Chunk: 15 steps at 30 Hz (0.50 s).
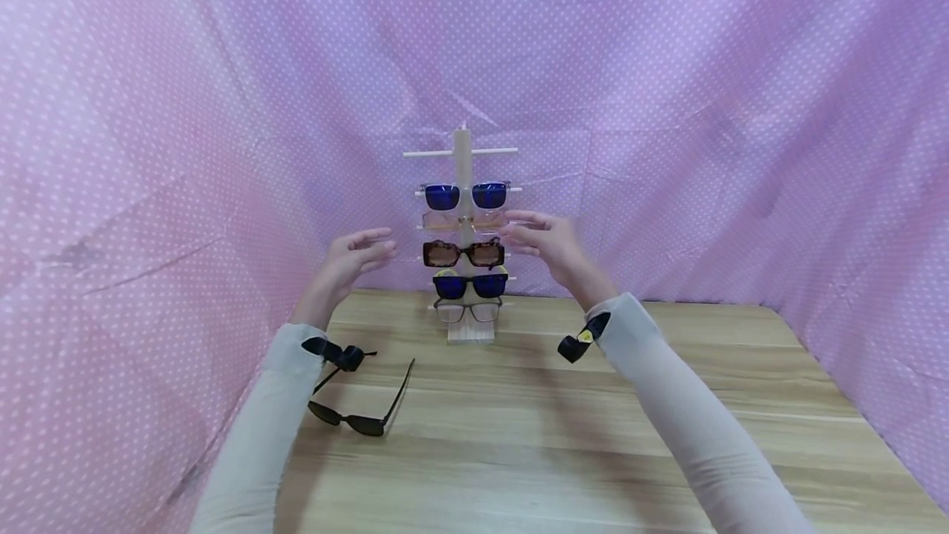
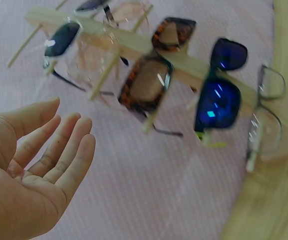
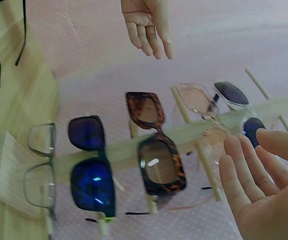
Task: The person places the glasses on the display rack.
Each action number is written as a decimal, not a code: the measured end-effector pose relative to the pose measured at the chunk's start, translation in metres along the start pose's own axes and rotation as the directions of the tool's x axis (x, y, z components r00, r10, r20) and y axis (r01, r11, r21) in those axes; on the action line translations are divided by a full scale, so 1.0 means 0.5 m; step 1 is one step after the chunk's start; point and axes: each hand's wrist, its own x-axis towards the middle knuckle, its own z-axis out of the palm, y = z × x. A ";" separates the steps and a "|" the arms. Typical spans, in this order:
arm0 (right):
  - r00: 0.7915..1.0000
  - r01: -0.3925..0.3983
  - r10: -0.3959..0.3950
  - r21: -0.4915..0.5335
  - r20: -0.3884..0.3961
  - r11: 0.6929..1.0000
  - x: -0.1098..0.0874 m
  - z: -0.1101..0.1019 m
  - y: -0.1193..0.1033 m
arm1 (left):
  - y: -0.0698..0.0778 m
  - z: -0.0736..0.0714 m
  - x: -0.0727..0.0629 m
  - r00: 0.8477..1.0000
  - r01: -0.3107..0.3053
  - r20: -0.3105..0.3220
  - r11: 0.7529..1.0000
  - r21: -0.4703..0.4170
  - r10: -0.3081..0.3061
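A wooden glasses stand (image 1: 463,156) holds several pairs on its crossbars. Below its bare top bar sit clear-framed sunglasses with blue lenses (image 1: 489,196), then pale pink transparent glasses (image 1: 441,222). Lower down come tortoiseshell sunglasses (image 1: 485,255), black sunglasses with blue lenses (image 1: 451,285) and thin-framed clear glasses (image 1: 485,313). My right hand (image 1: 547,244) is at the right end of the pink pair, fingers extended and overlapping its edge in the right wrist view. Left of the stand, my left hand (image 1: 348,264) hovers with relaxed fingers and nothing in them, apart from the glasses.
Dark sunglasses (image 1: 366,425) lie with temples unfolded on the wooden table (image 1: 504,452), near my left forearm. The stand's base (image 1: 470,336) rests toward the table's back edge. Pink dotted cloth (image 1: 638,105) hangs behind and along both sides.
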 end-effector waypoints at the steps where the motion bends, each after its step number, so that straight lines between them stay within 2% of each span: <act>1: 1.000 0.000 0.000 0.000 0.009 1.000 -0.003 0.004 0.006 | -0.007 -0.005 -0.003 1.000 0.003 0.006 1.000 0.014 -0.003; 9: 0.997 0.002 -0.002 -0.008 0.078 1.000 -0.017 0.038 0.062 | -0.064 -0.046 -0.029 0.998 0.048 0.038 0.995 0.090 -0.051; 15: 0.994 -0.014 0.012 0.012 0.105 1.000 -0.026 0.073 0.113 | -0.115 -0.078 -0.050 0.992 0.089 0.072 0.978 0.190 -0.104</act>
